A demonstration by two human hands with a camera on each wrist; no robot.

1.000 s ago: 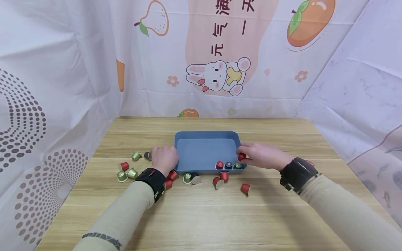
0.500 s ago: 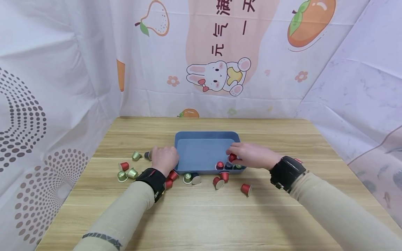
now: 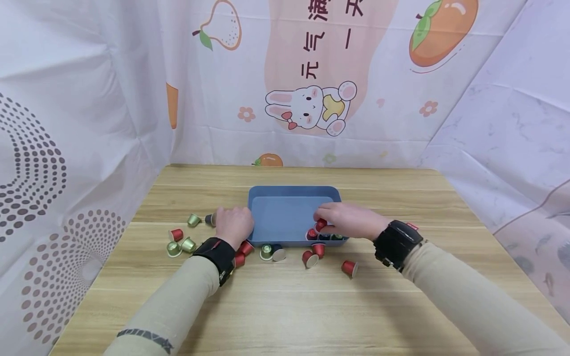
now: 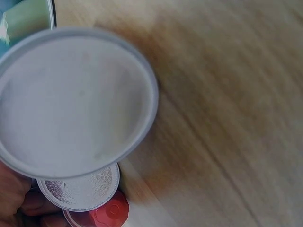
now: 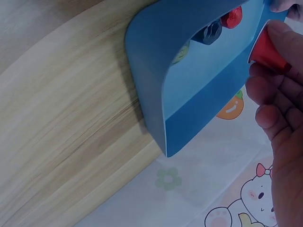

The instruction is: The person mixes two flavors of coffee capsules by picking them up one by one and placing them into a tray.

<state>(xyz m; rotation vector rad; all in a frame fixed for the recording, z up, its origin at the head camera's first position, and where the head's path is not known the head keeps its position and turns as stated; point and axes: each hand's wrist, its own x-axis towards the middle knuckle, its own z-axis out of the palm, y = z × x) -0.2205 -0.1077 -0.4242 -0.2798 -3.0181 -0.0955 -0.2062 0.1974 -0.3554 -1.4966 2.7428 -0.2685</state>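
My right hand (image 3: 352, 220) pinches a red coffee capsule (image 5: 269, 51) between thumb and fingers, over the front of the blue tray (image 3: 294, 189). In the tray, a red capsule (image 3: 311, 234), a dark blue capsule (image 5: 208, 33) and a green capsule (image 5: 182, 53) stand in a row along the front wall. At the tray's left end, my left hand (image 3: 233, 223) is low over the table with bent fingers. In the left wrist view a large pale capsule lid (image 4: 78, 104) hides much of that hand, so I cannot tell whether it holds anything.
Left of the left hand lie green capsules (image 3: 188, 245), a red capsule (image 3: 176, 235) and a dark capsule (image 3: 209, 220). More lie before the tray, including a green capsule (image 3: 265, 252) and a red capsule (image 3: 349, 268). A printed curtain (image 3: 240, 143) hangs behind the wooden table (image 3: 285, 306).
The right hand has moved left along the tray's front with the red capsule, from the right wall to near the standing red capsule. The left hand has stayed in place.
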